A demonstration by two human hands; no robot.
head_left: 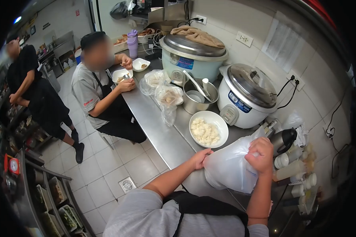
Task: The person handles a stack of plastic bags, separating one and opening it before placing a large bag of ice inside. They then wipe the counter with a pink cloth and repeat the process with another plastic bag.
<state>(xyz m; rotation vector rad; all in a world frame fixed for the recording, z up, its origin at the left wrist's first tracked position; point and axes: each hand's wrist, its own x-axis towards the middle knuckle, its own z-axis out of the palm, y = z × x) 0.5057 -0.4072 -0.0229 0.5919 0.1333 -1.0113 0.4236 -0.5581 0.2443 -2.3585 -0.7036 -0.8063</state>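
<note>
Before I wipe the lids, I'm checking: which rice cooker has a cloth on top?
The pale green rice cooker: a tan cloth lies on its lid; the white rice cooker has none.

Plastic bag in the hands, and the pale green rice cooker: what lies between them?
The head view shows a bowl of rice nearer the plastic bag, then a metal pot nearer the green rice cooker.

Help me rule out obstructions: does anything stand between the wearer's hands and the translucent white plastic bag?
Nothing visible does: the right hand grips the bag near its top, and the left hand touches its side. The round white bowl of rice stands beyond the left hand, not between.
</note>
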